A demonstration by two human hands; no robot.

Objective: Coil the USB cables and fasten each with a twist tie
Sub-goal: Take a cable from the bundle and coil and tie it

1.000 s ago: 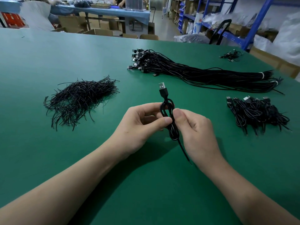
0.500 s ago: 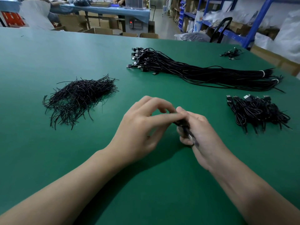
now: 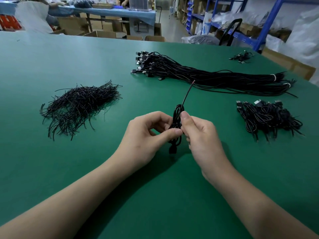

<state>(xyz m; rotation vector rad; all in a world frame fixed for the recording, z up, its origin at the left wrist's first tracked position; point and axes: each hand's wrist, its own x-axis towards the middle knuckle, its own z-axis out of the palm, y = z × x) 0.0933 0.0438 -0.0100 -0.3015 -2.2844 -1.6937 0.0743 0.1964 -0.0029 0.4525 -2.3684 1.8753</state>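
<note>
Both your left hand (image 3: pixel 146 135) and right hand (image 3: pixel 202 135) pinch the coiled cable (image 3: pixel 177 118) above table centre, tail pointing to 1 o'clock; loosen either pinch and the loops could spring open untied.

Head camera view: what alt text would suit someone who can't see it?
A left hand and right hand pinch a coiled black USB cable over a green table, its thin tail pointing up. Loose black twist ties lie left, long uncoiled black cables behind, finished coiled cables right.
</note>
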